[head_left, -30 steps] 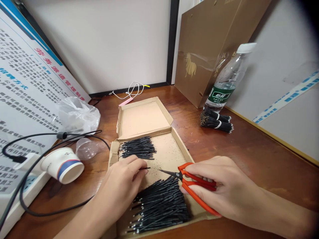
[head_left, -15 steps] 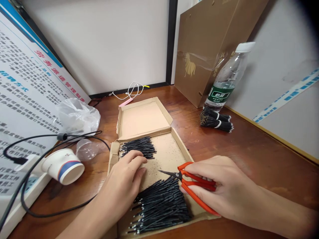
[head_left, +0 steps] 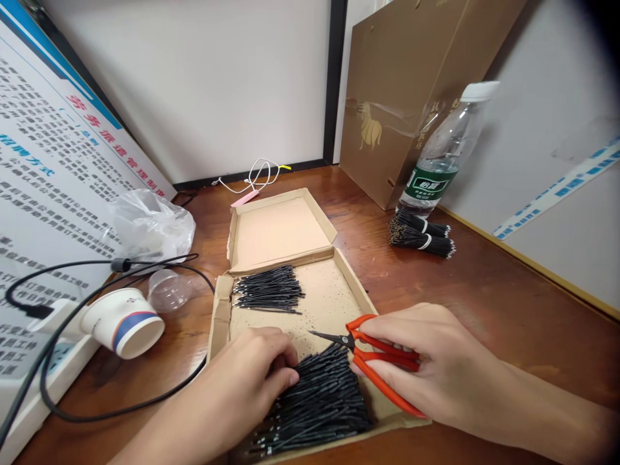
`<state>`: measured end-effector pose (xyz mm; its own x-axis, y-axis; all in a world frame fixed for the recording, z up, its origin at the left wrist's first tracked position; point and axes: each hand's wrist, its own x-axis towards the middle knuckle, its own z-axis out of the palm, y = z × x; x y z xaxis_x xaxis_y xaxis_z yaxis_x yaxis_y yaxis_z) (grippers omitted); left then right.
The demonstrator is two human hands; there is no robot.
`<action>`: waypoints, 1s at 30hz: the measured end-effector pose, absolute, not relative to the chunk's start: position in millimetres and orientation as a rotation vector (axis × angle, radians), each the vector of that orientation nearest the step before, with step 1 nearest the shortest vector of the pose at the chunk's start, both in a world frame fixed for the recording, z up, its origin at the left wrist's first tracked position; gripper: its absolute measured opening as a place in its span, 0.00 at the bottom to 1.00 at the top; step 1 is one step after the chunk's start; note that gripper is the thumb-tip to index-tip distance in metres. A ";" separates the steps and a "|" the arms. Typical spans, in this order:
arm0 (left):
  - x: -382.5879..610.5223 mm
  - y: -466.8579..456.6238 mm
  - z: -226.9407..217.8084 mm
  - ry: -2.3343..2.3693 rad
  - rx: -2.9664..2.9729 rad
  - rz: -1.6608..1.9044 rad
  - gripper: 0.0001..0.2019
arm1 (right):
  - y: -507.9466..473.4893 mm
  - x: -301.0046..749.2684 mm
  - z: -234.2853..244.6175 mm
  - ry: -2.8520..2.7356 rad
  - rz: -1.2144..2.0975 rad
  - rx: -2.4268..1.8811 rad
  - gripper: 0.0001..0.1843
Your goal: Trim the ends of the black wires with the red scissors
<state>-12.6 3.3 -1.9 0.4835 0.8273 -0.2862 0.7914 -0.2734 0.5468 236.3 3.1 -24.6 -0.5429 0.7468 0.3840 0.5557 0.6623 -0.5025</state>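
1. Head view: work, by judgement, somewhere in the middle, all inside the low walls of an open cardboard box [head_left: 334, 294] on the desk [head_left: 361, 239].
2. Probably done: the smaller heap of black wires [head_left: 268, 289], laid quite evenly at the far left part of the box, silvery ends toward the left.
3. Probably left to do: the larger heap of black wires [head_left: 324, 400], much thicker, at the near part of the box. Only a judgement from size and place; the opposite order not fully excluded.
4. Apparently not begun: the banded bundles of black wires [head_left: 411, 241], at the right on the desk, just beside the water bottle [head_left: 431, 184], well apart from the box.
5. Left hand [head_left: 245, 371]: fingers bent, thumb and forefinger close to each other at the left edge of the larger heap, over its wires or touching them. Cannot tell which. Also cannot tell about any wire pinched between the tips, because of the view blocked by the hand itself.
6. Right hand [head_left: 436, 361]: fingers clamped around the handles of the red-handled scissors [head_left: 349, 340], blades pointing left, at the far edge of the larger heap, near the left fingertips but apart from them.
7. Beyond the left hand: the smaller heap, near but not touched, with a bare strip of cardboard between.
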 end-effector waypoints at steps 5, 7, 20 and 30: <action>-12.8 1.4 1.7 1.366 1.990 0.048 0.05 | 4.1 236.4 -25.8 -2.289 0.413 -0.985 0.07; -11.9 0.5 2.6 1.383 1.976 0.070 0.06 | 4.6 236.5 -25.3 -2.284 0.413 -0.990 0.07; -5.8 1.3 7.9 1.355 1.845 0.285 0.09 | 5.8 237.0 -24.7 -2.332 0.555 -1.037 0.09; -8.9 1.6 5.5 1.258 1.891 0.270 0.14 | 5.6 235.3 -21.0 -2.353 0.602 -1.014 0.13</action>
<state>-8.9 1.6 5.5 0.4758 0.8423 -0.2534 0.6643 -0.1554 0.7311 235.3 5.6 -21.0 -0.5950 0.7568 0.2707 0.5338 0.6239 -0.5708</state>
